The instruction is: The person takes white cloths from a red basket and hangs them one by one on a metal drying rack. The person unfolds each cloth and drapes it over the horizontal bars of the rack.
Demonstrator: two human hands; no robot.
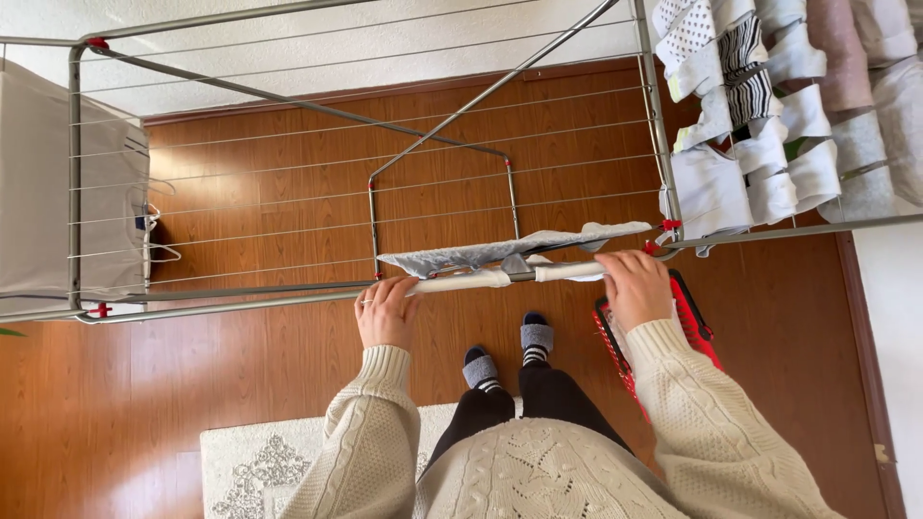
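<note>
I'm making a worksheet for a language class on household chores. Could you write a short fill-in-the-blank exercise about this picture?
1. Both hands, the left hand and the right hand, press a pale cloth onto the front rail of a metal drying ____.
2. The basket on the floor under the right hand is ____ in colour.
3. The floor under the rack is made of ____.
4. The person's sleeves are cream-coloured and ____.

Missing words: rack; red; wood; knitted

A reddish-brown wood plank floor (288,183) fills the room under bright, even light, meeting a white textured wall (288,58) along a dark baseboard (385,91), with a pale patterned rug (260,461) near the bottom and a white wall (899,327) at right.
</note>
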